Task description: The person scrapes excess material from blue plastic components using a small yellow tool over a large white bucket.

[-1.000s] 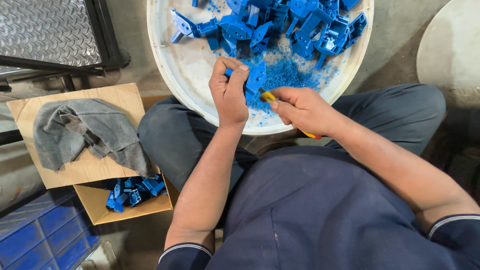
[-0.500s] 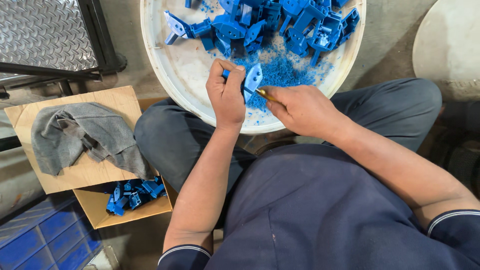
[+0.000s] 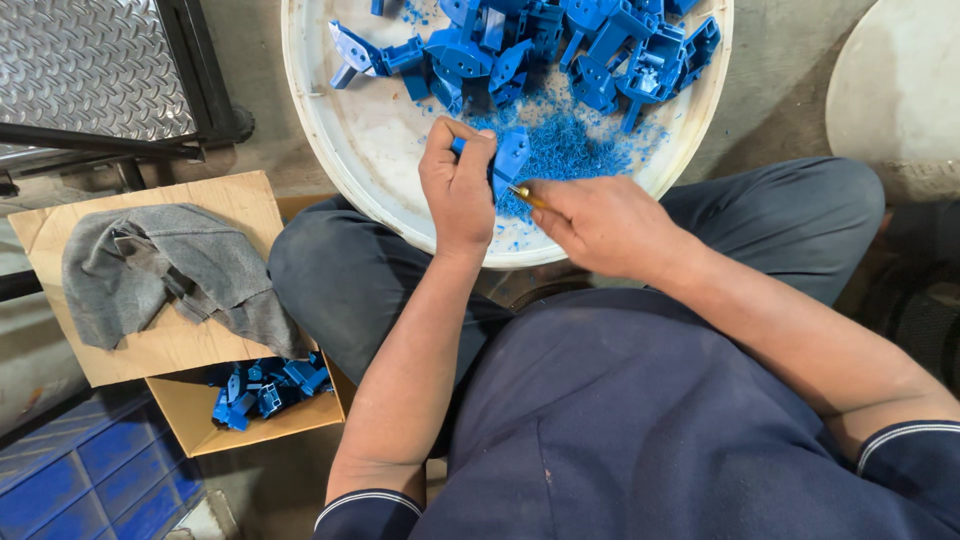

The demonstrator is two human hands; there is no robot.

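Trimming in hand: the left hand [image 3: 458,190] grips a blue moulded plastic part [image 3: 508,157], fingers curled shut around it, held just above the near rim of the round white tray [image 3: 330,150]. The right hand [image 3: 600,225] is closed on a small brass-tipped tool [image 3: 525,193], its tip touching the part's lower edge. Against a second ago, the part sits turned in the left hand, a flat face now up, tool tip moved to a fresh edge; judged, one side is done and another is begun. Blue shavings [image 3: 560,150] lie heaped beside the hands. Untrimmed blue parts [image 3: 560,45] pile at the tray's far side. At the left, a cardboard box [image 3: 250,420] holds more blue parts, half covered by a plywood board [image 3: 200,340] with a grey rag [image 3: 150,270]. Nothing blocks the hands.
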